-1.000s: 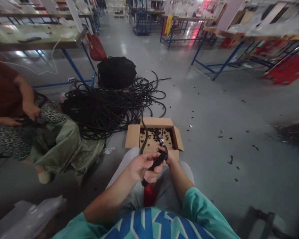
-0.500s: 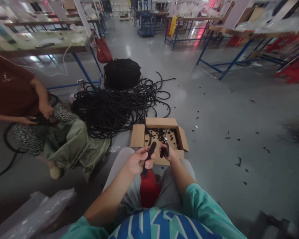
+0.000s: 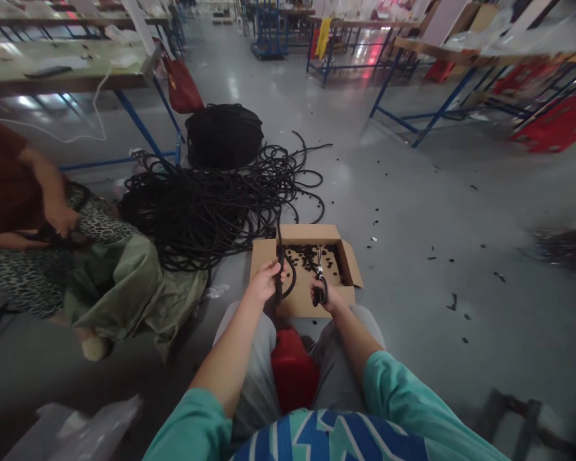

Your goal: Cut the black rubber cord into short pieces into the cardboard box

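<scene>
Your left hand [image 3: 265,280] has moved forward from above your lap to the left side of the open box [image 3: 297,304], and the black cord [image 3: 280,246] it grips now stands nearly upright, where half a second ago the held part tilted across your lap. A loop of it curves out just right of your fingers, over the box. Your right hand [image 3: 333,299] has barely shifted against the box; it is closed round the handles of the scissors [image 3: 321,291], whose blades point away from you, though they are too small to tell whether they are parted. You have clear space between scissors and cord, so I'd judge that nothing is being cut at this instant and that you are handling the cord's length instead. The small black bits [image 3: 307,253] lie scattered in the box, between you and the floor [image 3: 413,218] beyond. Past it to your left, the cord seems to run towards the tangled heap [image 3: 196,211], with a round black bundle [image 3: 223,136] just behind
</scene>
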Tool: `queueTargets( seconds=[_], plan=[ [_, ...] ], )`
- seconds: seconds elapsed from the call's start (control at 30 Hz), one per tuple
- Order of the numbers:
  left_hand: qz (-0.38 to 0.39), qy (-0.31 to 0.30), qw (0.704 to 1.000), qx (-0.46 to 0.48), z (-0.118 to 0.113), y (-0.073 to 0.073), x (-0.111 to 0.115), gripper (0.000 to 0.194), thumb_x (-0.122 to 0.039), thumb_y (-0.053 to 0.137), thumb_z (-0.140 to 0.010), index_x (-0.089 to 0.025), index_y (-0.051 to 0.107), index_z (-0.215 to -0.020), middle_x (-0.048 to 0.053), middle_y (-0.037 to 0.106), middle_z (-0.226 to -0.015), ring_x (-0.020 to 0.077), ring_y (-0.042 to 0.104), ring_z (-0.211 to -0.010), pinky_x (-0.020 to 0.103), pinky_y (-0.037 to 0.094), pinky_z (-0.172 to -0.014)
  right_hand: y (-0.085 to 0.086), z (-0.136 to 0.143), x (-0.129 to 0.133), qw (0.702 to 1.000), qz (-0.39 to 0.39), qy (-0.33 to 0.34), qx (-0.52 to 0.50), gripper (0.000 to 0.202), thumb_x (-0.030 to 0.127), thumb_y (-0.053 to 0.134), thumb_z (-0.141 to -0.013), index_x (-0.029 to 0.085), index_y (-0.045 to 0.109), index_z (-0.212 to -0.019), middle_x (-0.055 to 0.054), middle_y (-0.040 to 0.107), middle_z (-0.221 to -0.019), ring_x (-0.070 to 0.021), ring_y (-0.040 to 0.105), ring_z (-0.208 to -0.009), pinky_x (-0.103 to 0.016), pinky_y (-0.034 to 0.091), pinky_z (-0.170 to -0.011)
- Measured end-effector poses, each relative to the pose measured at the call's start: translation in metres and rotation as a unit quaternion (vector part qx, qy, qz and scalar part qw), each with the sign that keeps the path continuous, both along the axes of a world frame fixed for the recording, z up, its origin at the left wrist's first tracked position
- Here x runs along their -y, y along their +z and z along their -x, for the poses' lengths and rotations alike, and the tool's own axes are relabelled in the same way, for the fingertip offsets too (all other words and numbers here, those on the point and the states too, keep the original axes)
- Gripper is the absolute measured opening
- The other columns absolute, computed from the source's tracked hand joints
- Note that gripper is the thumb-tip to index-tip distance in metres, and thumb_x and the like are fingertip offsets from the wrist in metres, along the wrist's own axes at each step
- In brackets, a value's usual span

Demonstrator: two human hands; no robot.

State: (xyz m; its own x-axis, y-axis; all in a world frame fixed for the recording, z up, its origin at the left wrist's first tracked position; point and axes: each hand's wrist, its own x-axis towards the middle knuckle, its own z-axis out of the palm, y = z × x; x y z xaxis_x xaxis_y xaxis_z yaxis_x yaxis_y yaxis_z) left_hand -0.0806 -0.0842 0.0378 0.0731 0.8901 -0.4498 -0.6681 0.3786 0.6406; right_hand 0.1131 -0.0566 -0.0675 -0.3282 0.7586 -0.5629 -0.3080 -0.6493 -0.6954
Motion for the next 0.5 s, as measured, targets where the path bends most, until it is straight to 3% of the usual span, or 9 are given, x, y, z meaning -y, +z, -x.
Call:
queueTargets(
  seconds=[0.1, 0.2, 0.5],
  plan=[
    [0.024, 0.054, 0.998, 0.005, 0.003, -0.023, -0.018, 0.013, -0.014, 0.064, -0.066, -0.012, 0.054, -0.073, 0.0, 0.055, -0.063, 0.0043, 0.048, -0.05, 0.017, 0.038, -0.046, -0.001, 0.001, -0.001, 1.0, 0.002, 0.001, 0.023, 0.048, 0.032, 0.069, -0.052, 0.021, 0.039, -0.088, 0.008, 0.049, -0.052, -0.0083, 0.048, -0.042, -0.018, 0.036, -0.039],
    [0.019, 0.077, 0.996, 0.03, 0.002, -0.036, -0.033, 0.011, -0.012, 0.063, -0.066, -0.012, 0.053, -0.072, 0.0, 0.056, -0.062, 0.0046, 0.049, -0.049, 0.018, 0.039, -0.046, -0.002, 0.0, -0.002, 1.0, 0.01, -0.008, 0.023, 0.045, 0.033, 0.068, -0.055, 0.022, 0.038, -0.087, 0.009, 0.048, -0.051, -0.0093, 0.048, -0.042, -0.019, 0.036, -0.038],
    [-0.02, 0.054, 0.997, 0.05, -0.009, -0.045, -0.042, 0.013, -0.009, 0.063, -0.065, -0.01, 0.054, -0.075, 0.002, 0.058, -0.061, 0.0063, 0.051, -0.048, 0.019, 0.038, -0.046, 0.0, -0.001, 0.007, 0.999, 0.026, -0.03, -0.017, 0.039, 0.027, 0.067, -0.06, 0.023, 0.042, -0.09, 0.007, 0.052, -0.057, -0.0091, 0.05, -0.044, -0.019, 0.038, -0.039]
  ],
)
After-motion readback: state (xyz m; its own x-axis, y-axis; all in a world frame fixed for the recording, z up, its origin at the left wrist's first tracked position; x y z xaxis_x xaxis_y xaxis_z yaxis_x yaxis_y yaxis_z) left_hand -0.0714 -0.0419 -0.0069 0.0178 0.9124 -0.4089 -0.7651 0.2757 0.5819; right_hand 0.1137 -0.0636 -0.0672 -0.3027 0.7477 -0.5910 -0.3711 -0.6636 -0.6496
